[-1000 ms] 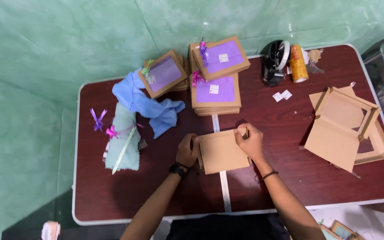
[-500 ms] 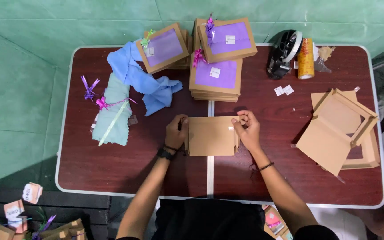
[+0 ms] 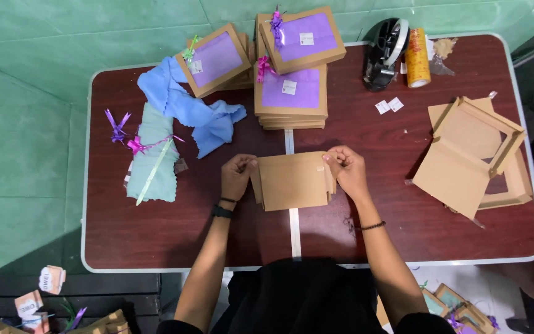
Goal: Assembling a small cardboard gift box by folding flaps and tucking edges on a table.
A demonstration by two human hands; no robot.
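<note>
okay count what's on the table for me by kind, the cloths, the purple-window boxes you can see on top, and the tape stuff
Cloths: 2, blue and pale green
Purple-window boxes showing on top: 3
Tape dispenser: 1
Tape roll: 1
Total: 7

box blank [image 3: 293,181] table-centre | stacked boxes [image 3: 290,99] behind | cloths [image 3: 183,124] left | open boxes [image 3: 471,154] right
</note>
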